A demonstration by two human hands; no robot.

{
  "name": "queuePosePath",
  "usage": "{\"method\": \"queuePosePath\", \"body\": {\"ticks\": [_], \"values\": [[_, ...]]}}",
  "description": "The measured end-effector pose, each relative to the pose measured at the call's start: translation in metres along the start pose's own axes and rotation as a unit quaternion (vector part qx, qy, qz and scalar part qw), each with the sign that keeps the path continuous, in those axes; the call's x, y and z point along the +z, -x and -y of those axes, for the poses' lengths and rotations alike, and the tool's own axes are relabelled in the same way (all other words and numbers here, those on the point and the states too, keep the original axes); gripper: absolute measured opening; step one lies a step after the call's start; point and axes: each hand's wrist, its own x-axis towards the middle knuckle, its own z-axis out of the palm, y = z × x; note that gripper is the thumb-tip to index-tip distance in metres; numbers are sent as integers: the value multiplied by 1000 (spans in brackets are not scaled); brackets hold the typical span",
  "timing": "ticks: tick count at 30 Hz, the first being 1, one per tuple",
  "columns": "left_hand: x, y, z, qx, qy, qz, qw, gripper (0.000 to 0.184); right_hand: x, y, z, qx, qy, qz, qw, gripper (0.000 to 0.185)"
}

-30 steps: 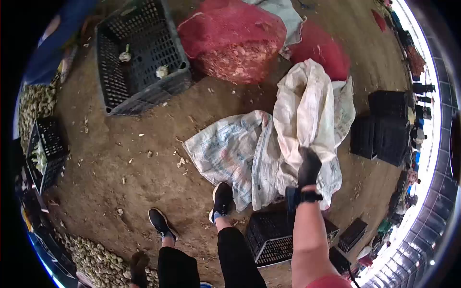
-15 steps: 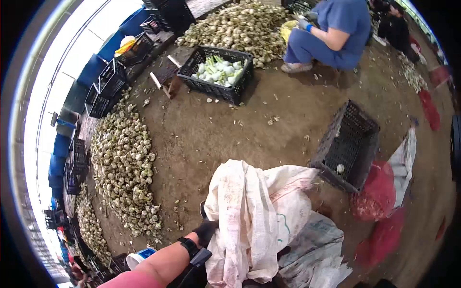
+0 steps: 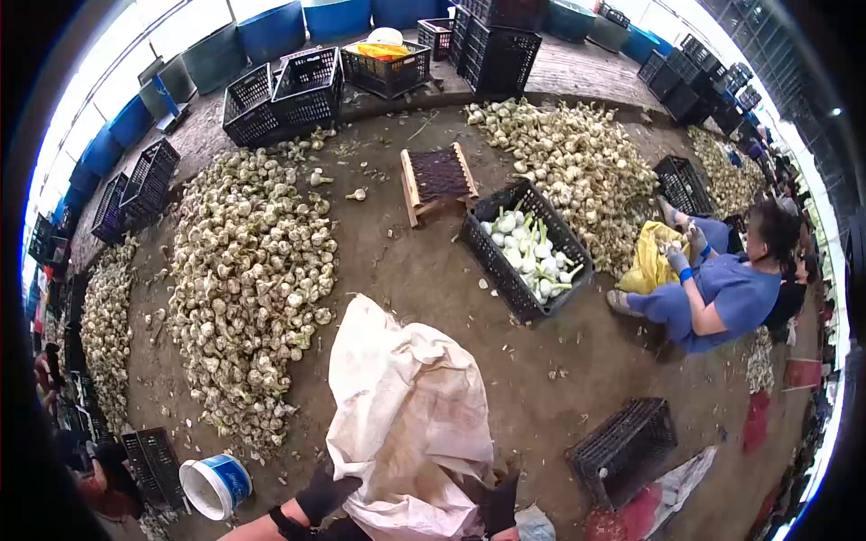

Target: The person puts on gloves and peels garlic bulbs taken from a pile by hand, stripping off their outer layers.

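Observation:
A white woven sack, crumpled and stained, hangs in front of me. My left hand, in a dark glove, is closed on the sack's left edge near the bottom of the view. At the sack's lower right, my right hand, also dark-gloved, grips the other edge; some of its fingers are hidden. The sack spreads between both hands, and its inside does not show.
To the left lies a long heap of pale bulbs, beside a white-and-blue bucket. Ahead stand a low stool and a black crate of trimmed bulbs. At right are a seated co-worker and another black crate.
My view has swung left and upward. The sack has been lifted and spread. My right hand, previously hidden, now shows at its right edge.

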Motion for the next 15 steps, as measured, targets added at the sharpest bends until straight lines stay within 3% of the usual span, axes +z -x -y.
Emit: {"method": "queuePosePath", "body": {"ticks": [2, 4, 5, 7, 9, 10, 11, 13, 15], "values": [[-10, -14, -17, -53, 75, 50, 995, 56, 17, -37, 7, 50, -33, 66, 996, 54], [-14, -27, -49, -110, 96, 56, 988, 48, 17, -73, -10, 168, 255, 157, 939, 30], [-21, -36, -71, -109, 101, 53, 987, 48, 12, -88, -13, 168, 259, 160, 938, 30], [-39, -59, -121, 54, 280, -68, 956, 41, -8, -123, -6, -113, 443, 263, 850, 25], [-79, -82, -194, 142, 396, -58, 906, 44, -13, -153, 38, -1, 341, 89, 936, 19], [-90, -99, -211, 174, 345, -97, 917, 45, -28, -179, 28, -149, 454, 134, 868, 22], [-93, -116, -233, 202, 294, -139, 924, 46, -21, -197, 36, -47, 287, 120, 949, 42], [-99, -158, -267, 155, 415, -109, 890, 58, -14, -248, 60, -43, 371, 222, 901, 50], [-102, -191, -292, 132, 393, -162, 895, 57, 21, -304, 100, -18, 178, 240, 954, 53]]}}
